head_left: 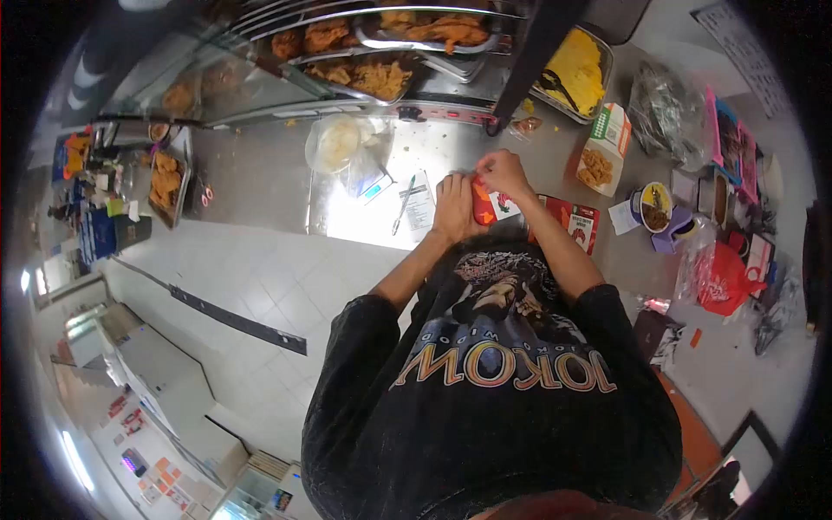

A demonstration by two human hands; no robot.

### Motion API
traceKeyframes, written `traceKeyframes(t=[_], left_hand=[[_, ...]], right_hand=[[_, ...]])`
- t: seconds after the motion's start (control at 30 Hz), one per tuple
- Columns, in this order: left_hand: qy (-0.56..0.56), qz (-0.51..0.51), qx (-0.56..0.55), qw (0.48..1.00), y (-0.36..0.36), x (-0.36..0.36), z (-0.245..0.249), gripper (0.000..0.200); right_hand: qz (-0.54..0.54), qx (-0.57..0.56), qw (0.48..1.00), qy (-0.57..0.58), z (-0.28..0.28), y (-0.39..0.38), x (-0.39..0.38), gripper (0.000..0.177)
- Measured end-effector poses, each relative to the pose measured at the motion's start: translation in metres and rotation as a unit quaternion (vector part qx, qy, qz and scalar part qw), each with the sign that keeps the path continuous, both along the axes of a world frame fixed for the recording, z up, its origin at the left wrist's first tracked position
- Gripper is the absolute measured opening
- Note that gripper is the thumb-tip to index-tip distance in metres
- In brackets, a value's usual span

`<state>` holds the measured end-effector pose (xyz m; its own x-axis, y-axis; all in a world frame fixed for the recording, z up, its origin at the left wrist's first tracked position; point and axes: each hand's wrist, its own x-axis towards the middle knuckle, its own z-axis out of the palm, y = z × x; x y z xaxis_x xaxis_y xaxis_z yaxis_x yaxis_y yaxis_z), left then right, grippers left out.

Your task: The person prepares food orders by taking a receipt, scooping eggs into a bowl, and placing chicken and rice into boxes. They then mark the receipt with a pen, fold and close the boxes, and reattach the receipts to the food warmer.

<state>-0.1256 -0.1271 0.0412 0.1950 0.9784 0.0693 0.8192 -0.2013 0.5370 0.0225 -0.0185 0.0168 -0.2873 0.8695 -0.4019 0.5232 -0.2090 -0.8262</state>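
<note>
Both my hands are at a small red and white paper food box (483, 204) over the steel counter (260, 173). My left hand (452, 208) holds the box's left side. My right hand (503, 173) pinches its top edge with the fingertips. A second red box (574, 222) lies flat on the counter just right of my hands. An open carton with fried food (601, 149) stands further to the right. My black printed T-shirt fills the lower part of the view.
A glass display case with trays of fried chicken (381, 52) runs along the back, beside a tray of yellow rice (576, 69). A pen (403, 204) on a paper slip and a clear plastic bag (340, 143) lie left of my hands. A filled cup (656, 206), a red bag (721, 277) and packets crowd the right.
</note>
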Motion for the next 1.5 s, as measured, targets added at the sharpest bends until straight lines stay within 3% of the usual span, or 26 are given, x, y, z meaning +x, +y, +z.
traceKeyframes(t=[0.13, 0.3, 0.33, 0.4, 0.43, 0.5, 0.53, 0.6, 0.67, 0.73, 0.83, 0.93, 1.1, 1.23, 1.27, 1.37, 1.4, 1.5], left_hand=[[-0.064, 0.031, 0.018, 0.997, -0.006, 0.0, -0.011, 0.106], [-0.064, 0.031, 0.015, 0.997, -0.007, -0.003, -0.008, 0.106], [-0.065, 0.038, 0.004, 0.997, -0.006, -0.003, -0.007, 0.103], [-0.059, 0.026, 0.013, 0.998, -0.001, 0.001, -0.004, 0.098], [-0.05, 0.014, 0.029, 0.998, -0.001, 0.0, -0.003, 0.095], [-0.032, 0.011, 0.043, 0.999, -0.005, 0.002, -0.001, 0.099], [-0.031, 0.004, 0.04, 0.999, -0.007, 0.002, 0.001, 0.106], [0.012, 0.01, -0.001, 1.0, -0.012, 0.007, 0.003, 0.111], [0.037, 0.007, -0.013, 0.999, -0.013, 0.009, 0.01, 0.11], [0.06, -0.003, -0.033, 0.998, -0.012, 0.012, 0.015, 0.106], [0.09, -0.016, -0.056, 0.994, -0.008, 0.011, 0.011, 0.109], [0.117, -0.03, -0.078, 0.99, -0.003, 0.016, 0.02, 0.113], [0.159, -0.005, -0.1, 0.982, -0.007, 0.027, 0.018, 0.112], [0.152, 0.013, -0.076, 0.985, -0.013, 0.032, 0.009, 0.113], [0.157, 0.021, -0.088, 0.983, -0.012, 0.034, 0.01, 0.114], [0.17, 0.029, -0.129, 0.976, -0.008, 0.036, 0.013, 0.121], [0.179, 0.026, -0.156, 0.971, -0.006, 0.039, 0.02, 0.122], [0.178, 0.011, -0.182, 0.967, 0.008, 0.05, 0.04, 0.12]], right_hand=[[0.144, 0.064, 0.979, -0.129, 0.016, 0.003, -0.007, 0.011], [0.338, 0.156, 0.9, -0.225, 0.037, 0.015, 0.0, 0.041], [0.337, 0.175, 0.903, -0.202, 0.037, 0.01, 0.005, 0.047], [0.307, 0.211, 0.91, -0.18, 0.042, -0.006, 0.028, 0.059], [0.238, 0.227, 0.936, -0.127, 0.05, -0.019, 0.039, 0.063], [0.123, 0.12, 0.984, -0.055, 0.079, -0.032, 0.075, 0.053], [0.023, 0.142, 0.989, -0.031, 0.071, -0.039, 0.102, 0.05], [-0.164, 0.188, 0.968, 0.035, 0.04, -0.061, 0.156, 0.044], [-0.282, 0.186, 0.938, -0.077, 0.061, -0.082, 0.211, 0.032], [-0.377, 0.18, 0.9, -0.123, 0.064, -0.1, 0.264, 0.022], [-0.45, 0.276, 0.843, -0.105, 0.074, -0.101, 0.324, 0.023], [-0.419, 0.269, 0.84, -0.217, 0.075, -0.069, 0.386, 0.026], [-0.347, 0.305, 0.875, -0.143, 0.096, -0.014, 0.408, 0.03], [-0.29, 0.214, 0.931, -0.055, 0.061, 0.007, 0.36, 0.031], [-0.226, 0.187, 0.955, -0.047, 0.063, 0.012, 0.342, 0.043], [-0.23, 0.321, 0.892, -0.219, 0.0, 0.05, 0.3, 0.06], [-0.259, 0.297, 0.899, -0.191, 0.001, 0.06, 0.288, 0.068], [-0.324, 0.127, 0.921, -0.173, 0.011, 0.084, 0.269, 0.065]])
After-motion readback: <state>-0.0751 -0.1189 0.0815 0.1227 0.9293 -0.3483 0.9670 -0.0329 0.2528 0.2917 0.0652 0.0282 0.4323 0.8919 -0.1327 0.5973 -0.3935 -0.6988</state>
